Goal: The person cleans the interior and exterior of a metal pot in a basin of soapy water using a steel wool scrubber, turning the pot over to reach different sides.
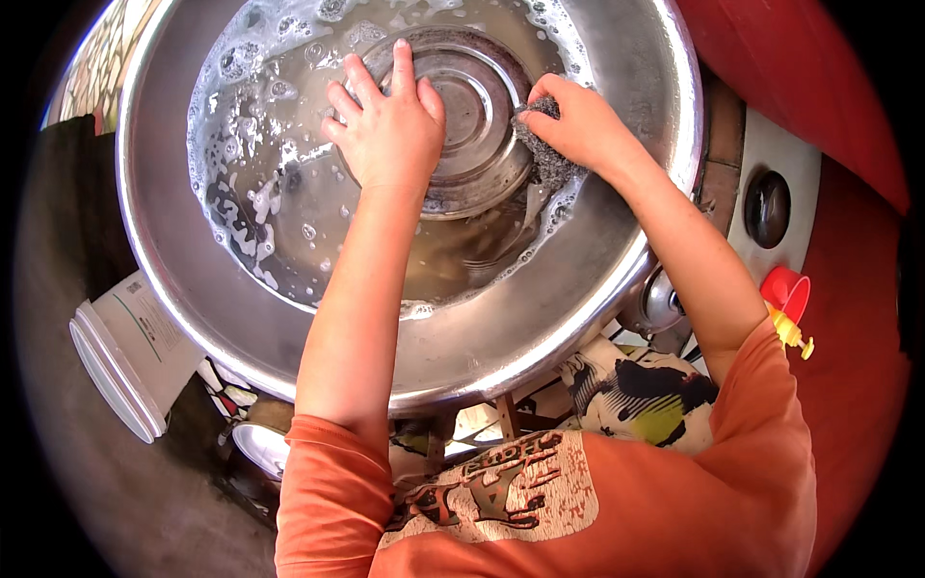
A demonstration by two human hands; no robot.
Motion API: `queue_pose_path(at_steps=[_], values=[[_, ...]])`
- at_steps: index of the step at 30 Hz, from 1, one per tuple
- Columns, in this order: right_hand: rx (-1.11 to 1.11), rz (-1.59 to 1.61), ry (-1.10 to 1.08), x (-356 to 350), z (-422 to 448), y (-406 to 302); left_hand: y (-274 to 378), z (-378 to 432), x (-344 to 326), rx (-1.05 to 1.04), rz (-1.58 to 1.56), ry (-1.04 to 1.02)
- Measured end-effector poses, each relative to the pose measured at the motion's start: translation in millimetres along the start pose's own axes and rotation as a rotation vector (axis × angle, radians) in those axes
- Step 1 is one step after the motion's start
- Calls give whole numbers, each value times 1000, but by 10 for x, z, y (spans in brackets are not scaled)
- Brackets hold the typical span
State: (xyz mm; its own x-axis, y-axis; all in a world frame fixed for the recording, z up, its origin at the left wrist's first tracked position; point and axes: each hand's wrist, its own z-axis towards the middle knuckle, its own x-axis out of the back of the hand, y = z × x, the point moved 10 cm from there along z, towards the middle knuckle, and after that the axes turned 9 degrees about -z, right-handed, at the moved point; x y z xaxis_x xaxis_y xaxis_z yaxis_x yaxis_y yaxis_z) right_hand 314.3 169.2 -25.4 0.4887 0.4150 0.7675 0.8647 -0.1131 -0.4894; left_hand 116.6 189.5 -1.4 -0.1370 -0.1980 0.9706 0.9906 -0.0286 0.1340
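Note:
A large round metal basin (470, 354) holds murky, soapy water. In it lies a round metal lid or shallow pan (473, 72) with concentric ridges, its lower edge close to the water. My left hand (394, 119) presses on the left part of this round piece with its fingers spread and grips nothing. Between the thumb and fingers of my right hand (571, 123) is a grey scouring pad (553, 162), held against the right rim of the round piece. Foam floats mostly along the left and top of the water.
A white plastic bucket (148, 347) lies tilted at the lower left. On the right are a dark oval object (767, 209), a red plastic cup or ring (788, 292) and a yellow pump top (791, 332). A metal pot (264, 448) sits below the basin.

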Motion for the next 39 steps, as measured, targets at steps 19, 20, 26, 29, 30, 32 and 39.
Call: queue_pose_path(at_steps=[19, 20, 26, 29, 30, 32, 39], values=[[-61, -86, -239, -46, 70, -42, 19, -17, 39, -12, -6, 70], [-47, -117, -182, -42, 42, -68, -18, -10, 25, 1, -45, 71], [-6, -141, -129, -42, 10, -120, -67, -6, 25, 41, -20, 30], [35, -254, 44, 74, 128, -140, -18, -23, 170, 50, -187, 36], [23, -271, 39, 118, 228, -148, -22, -18, 179, 50, -179, 31], [-79, -178, -89, 126, 393, -101, -28, -1, 182, 45, -166, 20], [-23, -201, -105, 109, 534, -41, 13, -6, 118, -3, 5, 50]])
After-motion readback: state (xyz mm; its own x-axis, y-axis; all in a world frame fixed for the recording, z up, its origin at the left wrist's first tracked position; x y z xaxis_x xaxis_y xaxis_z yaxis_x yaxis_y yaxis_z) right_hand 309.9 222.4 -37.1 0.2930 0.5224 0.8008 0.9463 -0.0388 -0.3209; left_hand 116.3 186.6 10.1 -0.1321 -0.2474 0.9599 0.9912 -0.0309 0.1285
